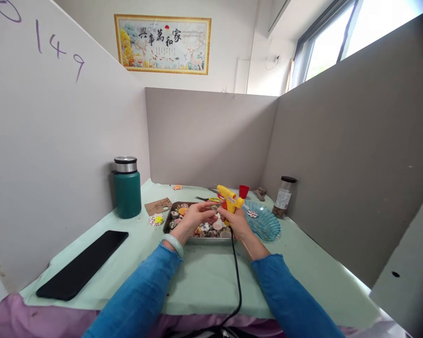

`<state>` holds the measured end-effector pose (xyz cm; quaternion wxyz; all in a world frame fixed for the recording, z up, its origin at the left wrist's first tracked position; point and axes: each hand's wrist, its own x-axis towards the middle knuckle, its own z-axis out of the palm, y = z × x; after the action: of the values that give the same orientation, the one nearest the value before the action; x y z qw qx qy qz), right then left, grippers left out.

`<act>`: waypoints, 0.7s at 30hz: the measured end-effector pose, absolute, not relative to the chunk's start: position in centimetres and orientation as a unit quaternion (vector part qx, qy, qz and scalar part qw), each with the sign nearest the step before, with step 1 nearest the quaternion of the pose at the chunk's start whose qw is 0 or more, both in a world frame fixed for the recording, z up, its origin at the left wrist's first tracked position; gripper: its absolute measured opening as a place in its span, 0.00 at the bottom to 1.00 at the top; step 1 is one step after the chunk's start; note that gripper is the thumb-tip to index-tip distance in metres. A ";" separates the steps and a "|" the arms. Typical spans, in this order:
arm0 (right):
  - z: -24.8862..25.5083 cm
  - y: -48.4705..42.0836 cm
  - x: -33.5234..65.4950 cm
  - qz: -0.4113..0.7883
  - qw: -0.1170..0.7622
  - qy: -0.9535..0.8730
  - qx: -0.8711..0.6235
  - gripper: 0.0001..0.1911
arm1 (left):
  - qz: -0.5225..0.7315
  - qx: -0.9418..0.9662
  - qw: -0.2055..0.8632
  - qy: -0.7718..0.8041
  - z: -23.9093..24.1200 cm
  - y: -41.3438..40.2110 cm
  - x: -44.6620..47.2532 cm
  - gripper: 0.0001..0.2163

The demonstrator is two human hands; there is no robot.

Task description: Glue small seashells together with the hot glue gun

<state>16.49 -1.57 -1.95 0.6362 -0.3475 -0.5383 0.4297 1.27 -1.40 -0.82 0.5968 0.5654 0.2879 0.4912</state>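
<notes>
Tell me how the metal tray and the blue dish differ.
The metal tray is rectangular and dark grey; the blue dish is fan-shaped, ribbed and translucent. The tray is heaped with shells; the dish holds only one small white piece. The left hand and the right hand, which grips a yellow glue gun, are over the tray; the dish lies to their right. Both rest flat on the green table cover.

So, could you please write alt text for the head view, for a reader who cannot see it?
The right hand holds a yellow glue gun beside the left hand, above a tray of shells; a green flask stands at left.
</notes>
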 end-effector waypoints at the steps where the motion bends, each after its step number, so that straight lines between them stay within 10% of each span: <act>1: -1.9 -1.6 16.5 0.427 0.638 -0.540 -0.346 0.18 | 0.494 0.557 0.601 0.291 -0.9 -1.4 1.3 0.20; 21: -1.8 -1.6 16.4 0.417 0.646 -0.538 -0.346 0.18 | 0.556 0.551 0.525 0.333 -0.8 -1.4 2.5 0.17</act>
<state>16.35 -1.60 -1.75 0.6461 -0.3457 -0.5380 0.4167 2.55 -1.41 -0.79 0.5255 0.5514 0.3326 0.5560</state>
